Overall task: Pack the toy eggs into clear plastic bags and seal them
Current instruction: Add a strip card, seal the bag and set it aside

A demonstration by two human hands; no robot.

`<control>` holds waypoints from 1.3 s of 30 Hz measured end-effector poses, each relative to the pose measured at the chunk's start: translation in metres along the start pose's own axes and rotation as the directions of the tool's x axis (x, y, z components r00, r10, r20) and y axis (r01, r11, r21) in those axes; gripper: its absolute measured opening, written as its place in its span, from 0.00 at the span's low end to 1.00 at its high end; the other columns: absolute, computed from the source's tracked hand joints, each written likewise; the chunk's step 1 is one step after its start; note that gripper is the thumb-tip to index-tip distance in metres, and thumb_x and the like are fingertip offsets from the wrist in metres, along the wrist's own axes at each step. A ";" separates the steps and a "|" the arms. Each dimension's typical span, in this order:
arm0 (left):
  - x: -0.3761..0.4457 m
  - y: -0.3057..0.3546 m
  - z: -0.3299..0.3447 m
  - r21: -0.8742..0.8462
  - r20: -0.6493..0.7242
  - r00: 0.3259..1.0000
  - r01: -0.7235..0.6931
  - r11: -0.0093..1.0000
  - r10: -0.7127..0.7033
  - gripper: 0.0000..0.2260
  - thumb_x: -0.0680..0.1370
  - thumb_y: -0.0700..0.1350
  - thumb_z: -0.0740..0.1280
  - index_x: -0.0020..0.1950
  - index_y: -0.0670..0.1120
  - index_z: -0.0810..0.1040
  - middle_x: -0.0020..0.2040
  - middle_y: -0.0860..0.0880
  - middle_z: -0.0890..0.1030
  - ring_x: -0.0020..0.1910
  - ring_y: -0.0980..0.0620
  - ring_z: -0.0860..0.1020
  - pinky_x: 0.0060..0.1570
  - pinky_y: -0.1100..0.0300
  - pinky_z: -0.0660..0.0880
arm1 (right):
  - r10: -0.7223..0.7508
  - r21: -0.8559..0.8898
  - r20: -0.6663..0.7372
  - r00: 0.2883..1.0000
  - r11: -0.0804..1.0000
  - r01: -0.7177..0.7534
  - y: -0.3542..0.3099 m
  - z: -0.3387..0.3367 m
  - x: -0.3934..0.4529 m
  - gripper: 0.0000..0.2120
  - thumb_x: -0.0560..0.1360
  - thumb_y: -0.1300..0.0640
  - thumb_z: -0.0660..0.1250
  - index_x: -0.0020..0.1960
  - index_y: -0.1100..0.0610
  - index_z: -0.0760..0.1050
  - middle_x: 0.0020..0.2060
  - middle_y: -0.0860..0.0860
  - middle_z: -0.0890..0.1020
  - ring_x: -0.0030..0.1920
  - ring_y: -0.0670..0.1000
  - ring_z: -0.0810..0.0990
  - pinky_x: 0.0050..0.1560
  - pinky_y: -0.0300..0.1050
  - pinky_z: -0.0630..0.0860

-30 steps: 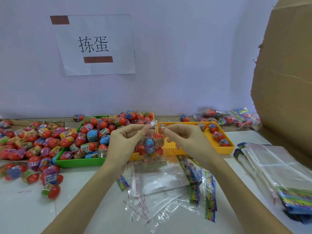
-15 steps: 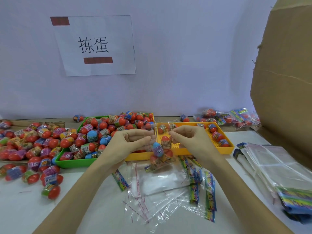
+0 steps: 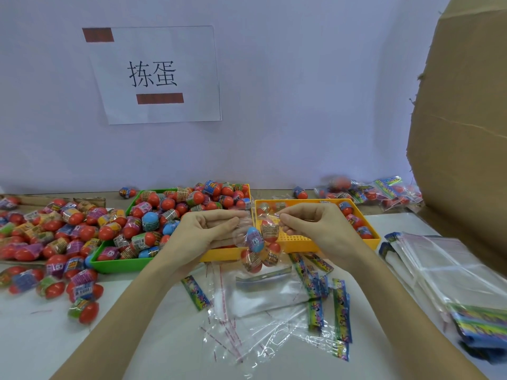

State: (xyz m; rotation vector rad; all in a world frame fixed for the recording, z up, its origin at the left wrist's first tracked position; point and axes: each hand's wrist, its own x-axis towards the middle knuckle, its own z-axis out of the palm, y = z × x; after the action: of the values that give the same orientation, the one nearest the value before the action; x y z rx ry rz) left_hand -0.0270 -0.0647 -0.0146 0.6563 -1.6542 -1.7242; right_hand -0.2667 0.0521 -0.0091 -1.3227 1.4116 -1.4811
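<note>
Clear plastic bag of toy eggs hangs upright, mouth uppermost, above the desk, pinched by left hand and right hand. Blue egg reads "6+". Wall sign: "拣蛋".

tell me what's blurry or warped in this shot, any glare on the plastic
Head view: the loose toy eggs at the left edge are smeared, as are the sealed packs far right; wide-angle bending curves the table edge; the sign stays sharp; white glints streak the empty bags; the filled bag in both hands is slightly soft.
</note>
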 end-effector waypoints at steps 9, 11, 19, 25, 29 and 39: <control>-0.002 0.003 -0.006 -0.027 0.054 0.999 -0.004 1.000 0.006 0.13 0.76 0.45 0.75 0.60 0.48 0.88 0.59 0.42 0.87 0.59 0.45 0.87 0.52 0.57 0.85 | -0.001 0.002 0.064 0.998 1.000 0.001 0.000 -0.006 0.001 0.07 0.78 0.55 0.76 0.56 0.50 0.88 0.50 0.54 0.89 0.50 0.53 0.88 0.50 0.37 0.82; -0.003 0.004 -0.006 -0.014 0.066 0.998 -0.013 1.000 0.014 0.14 0.75 0.45 0.75 0.60 0.50 0.89 0.59 0.43 0.88 0.59 0.45 0.87 0.51 0.59 0.85 | 0.002 0.009 0.058 0.998 1.000 -0.003 0.000 -0.006 0.002 0.06 0.78 0.57 0.75 0.54 0.51 0.88 0.48 0.54 0.89 0.49 0.52 0.88 0.49 0.37 0.82; -0.005 0.003 -0.010 0.148 0.133 0.984 -0.138 0.979 0.118 0.13 0.76 0.45 0.73 0.60 0.52 0.89 0.57 0.47 0.88 0.60 0.49 0.86 0.53 0.61 0.84 | 0.014 -0.010 0.028 1.000 1.000 -0.014 0.000 -0.005 0.001 0.06 0.79 0.59 0.73 0.50 0.51 0.89 0.47 0.53 0.89 0.48 0.49 0.88 0.48 0.36 0.81; -0.005 0.004 -0.014 0.229 0.243 0.960 -0.194 0.954 0.137 0.13 0.79 0.43 0.71 0.63 0.49 0.87 0.60 0.47 0.88 0.63 0.49 0.85 0.59 0.61 0.82 | 0.014 -0.042 0.032 0.999 0.999 -0.012 0.001 -0.006 0.002 0.07 0.80 0.61 0.73 0.49 0.52 0.88 0.46 0.53 0.88 0.47 0.50 0.87 0.49 0.37 0.81; -0.006 0.006 -0.016 0.245 0.282 0.951 -0.202 0.948 0.130 0.13 0.81 0.40 0.71 0.64 0.46 0.86 0.60 0.46 0.87 0.64 0.48 0.85 0.60 0.59 0.82 | -0.001 -0.052 0.039 0.999 0.999 0.003 0.002 -0.006 0.002 0.06 0.80 0.62 0.73 0.48 0.53 0.88 0.45 0.54 0.88 0.46 0.50 0.86 0.49 0.38 0.81; -0.005 0.006 -0.015 0.466 0.290 0.942 -0.292 0.835 0.168 0.20 0.82 0.28 0.65 0.64 0.48 0.87 0.63 0.55 0.86 0.68 0.57 0.81 0.64 0.61 0.80 | -0.031 -0.128 0.079 0.996 0.991 0.041 0.002 -0.009 0.001 0.10 0.81 0.66 0.68 0.48 0.56 0.87 0.41 0.53 0.87 0.44 0.49 0.85 0.51 0.38 0.80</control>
State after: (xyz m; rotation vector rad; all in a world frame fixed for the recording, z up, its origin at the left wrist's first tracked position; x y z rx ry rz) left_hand -0.0114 -0.0707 -0.0100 0.4574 -2.2894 -1.2301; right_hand -0.2757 0.0528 -0.0101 -1.4760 1.4612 -1.3659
